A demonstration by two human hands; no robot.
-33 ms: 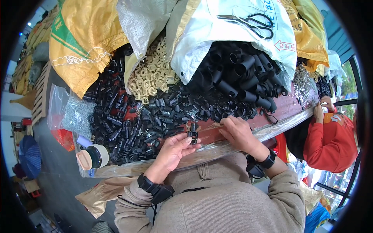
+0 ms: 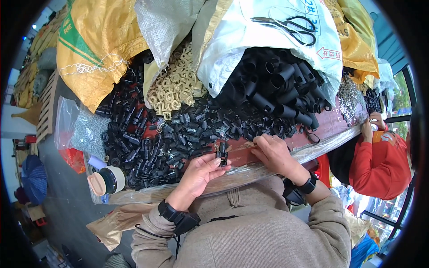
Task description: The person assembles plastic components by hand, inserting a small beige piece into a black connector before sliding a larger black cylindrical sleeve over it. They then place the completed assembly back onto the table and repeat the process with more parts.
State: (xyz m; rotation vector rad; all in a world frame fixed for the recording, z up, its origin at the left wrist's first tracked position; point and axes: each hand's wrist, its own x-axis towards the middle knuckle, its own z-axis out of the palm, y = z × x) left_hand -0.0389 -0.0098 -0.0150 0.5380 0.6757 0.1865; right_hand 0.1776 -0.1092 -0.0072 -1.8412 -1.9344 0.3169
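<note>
My left hand [image 2: 203,173] grips a small black plastic part [image 2: 223,154] between thumb and fingers, its long side upright. Just beyond it spreads a heap of small black plastic parts [image 2: 190,127]. At the right edge of that heap is my right hand [image 2: 273,154], its fingers bent and drawn together over the red tabletop [image 2: 239,152]. Whatever sits in those fingertips, if anything, is hidden. Black tubes [image 2: 286,89] spill from a white woven sack [image 2: 232,33] at the back. Beige ring-shaped pieces [image 2: 172,91] lie left of them.
Scissors [image 2: 290,29] rest on the white sack. At the left stand a lidded jar [image 2: 109,179] and a clear bag of small silvery pieces [image 2: 90,129]. A wrapped edge [image 2: 152,194] borders the table's front. Another person in a red top [image 2: 380,165] works at the right.
</note>
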